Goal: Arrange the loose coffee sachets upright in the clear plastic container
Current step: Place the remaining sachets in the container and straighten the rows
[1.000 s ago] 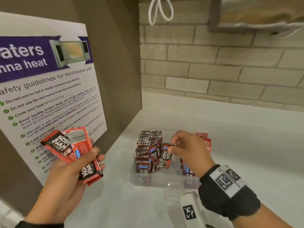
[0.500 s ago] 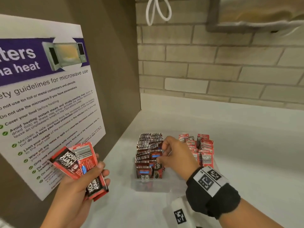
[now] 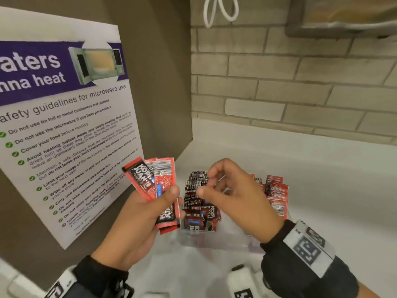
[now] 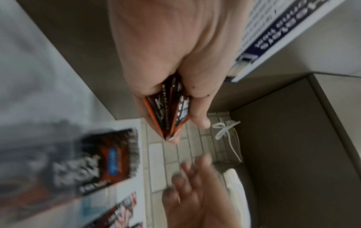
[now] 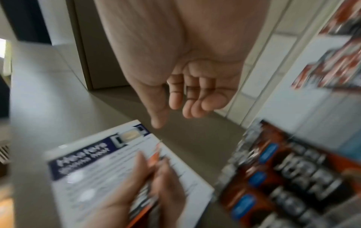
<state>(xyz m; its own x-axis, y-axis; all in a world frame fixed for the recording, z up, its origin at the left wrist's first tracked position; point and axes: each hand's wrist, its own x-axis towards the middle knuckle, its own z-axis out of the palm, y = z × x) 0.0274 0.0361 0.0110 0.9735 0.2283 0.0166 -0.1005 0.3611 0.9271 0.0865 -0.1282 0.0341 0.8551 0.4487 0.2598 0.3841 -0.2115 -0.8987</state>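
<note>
My left hand [image 3: 150, 209] grips a small fan of red and black coffee sachets [image 3: 153, 186] just left of the clear plastic container [image 3: 214, 237]; the left wrist view shows the sachets [image 4: 170, 111] pinched between thumb and fingers. The container holds a row of upright sachets [image 3: 199, 203] on its left side and another row [image 3: 276, 196] on its right. My right hand [image 3: 227, 190] hovers over the container with loosely curled fingers and holds nothing; the right wrist view shows its empty palm [image 5: 195, 92].
A microwave safety poster [image 3: 64, 125] leans against the brown side wall on the left. A brick wall [image 3: 300, 82] stands behind the white counter [image 3: 322, 190]. A white cord loop [image 3: 219, 9] hangs above.
My right hand has let go of the sachet it was setting into the left row and lifted away empty. My left hand has moved right and up, close beside the container.
</note>
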